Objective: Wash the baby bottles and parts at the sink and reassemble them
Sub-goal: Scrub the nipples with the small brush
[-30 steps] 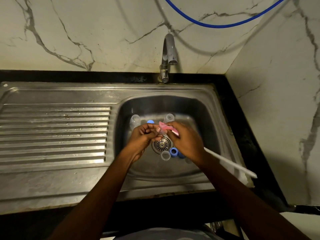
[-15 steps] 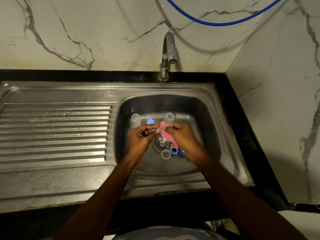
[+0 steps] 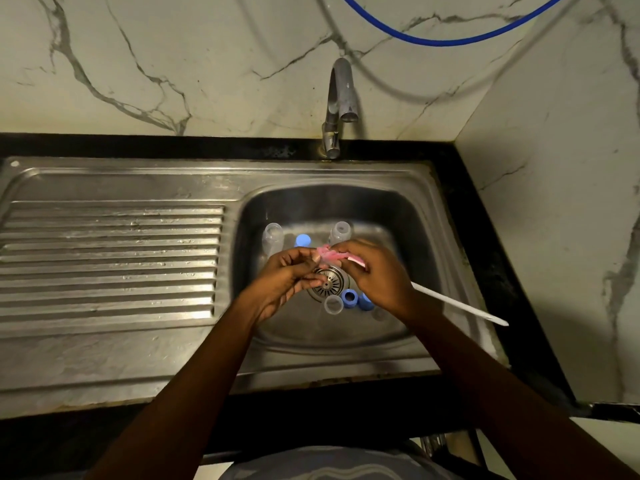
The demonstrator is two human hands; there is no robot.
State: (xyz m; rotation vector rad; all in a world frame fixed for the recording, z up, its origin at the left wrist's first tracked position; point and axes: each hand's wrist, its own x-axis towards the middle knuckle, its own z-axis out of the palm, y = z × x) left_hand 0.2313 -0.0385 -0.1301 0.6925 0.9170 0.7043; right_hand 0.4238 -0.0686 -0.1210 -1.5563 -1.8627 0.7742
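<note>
The steel sink basin [image 3: 408, 216] holds the loose bottle pieces. Two clear baby bottles stand upright at its back, the left bottle [image 3: 272, 237] and the right bottle [image 3: 341, 232], with one blue cap [image 3: 302, 240] between them. In front of the drain strainer [image 3: 330, 282] lie a clear ring [image 3: 333, 304], a blue ring [image 3: 349, 298] just beside it, and a second blue piece [image 3: 365, 302] partly hidden under the right wrist. That makes three blue pieces in all. A faint clear piece [image 3: 380, 313] lies nearby, too dim to name.

Both hands are over the drain. The right hand [image 3: 377, 278] has its fingers wrapped round a bottle brush. Its pink bristles [image 3: 329, 255] point toward the left hand, and its white handle [image 3: 457, 306] sticks out over the basin's right rim. The left hand [image 3: 287, 277] has its fingers curled, pinching a small part [image 3: 320, 266] against the bristles; which piece it is I cannot tell.

The ribbed drainboard [image 3: 110, 261] lies to the left. The tap [image 3: 337, 105] stands behind the basin, no water visibly running. The black bench [image 3: 485, 237] borders the sink.
</note>
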